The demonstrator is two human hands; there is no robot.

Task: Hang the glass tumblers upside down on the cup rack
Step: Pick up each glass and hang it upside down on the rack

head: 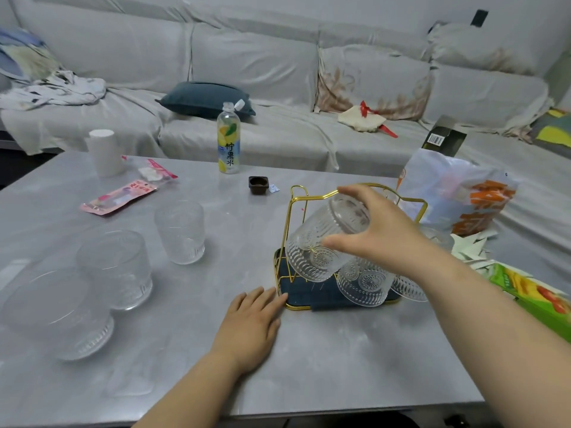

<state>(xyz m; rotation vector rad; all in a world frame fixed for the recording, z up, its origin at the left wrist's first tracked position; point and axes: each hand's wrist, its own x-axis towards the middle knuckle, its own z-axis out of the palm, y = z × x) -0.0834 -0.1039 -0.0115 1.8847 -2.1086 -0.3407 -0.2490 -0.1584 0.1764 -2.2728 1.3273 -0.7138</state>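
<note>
A gold wire cup rack (pixel 296 196) on a dark blue base stands right of the table's middle. My right hand (pixel 380 230) grips the base of an embossed glass tumbler (pixel 312 251), tilted mouth-down over the rack's left side. Two more tumblers (pixel 363 284) (pixel 408 288) hang mouth-down on the rack below my wrist. My left hand (pixel 253 322) lies flat on the table, fingertips touching the rack's front left corner. Three tumblers stand upright on the left: one (pixel 180 231) mid-table, one (pixel 117 267) nearer, one (pixel 58 313) at the front left.
A lemon drink bottle (pixel 228 140), a white cup (pixel 103 152), pink packets (pixel 120 196) and a small brown dish (pixel 259 184) lie at the back of the grey table (pixel 340 350). A plastic bag (pixel 457 196) and a green box (pixel 534 295) sit right of the rack. A sofa runs behind.
</note>
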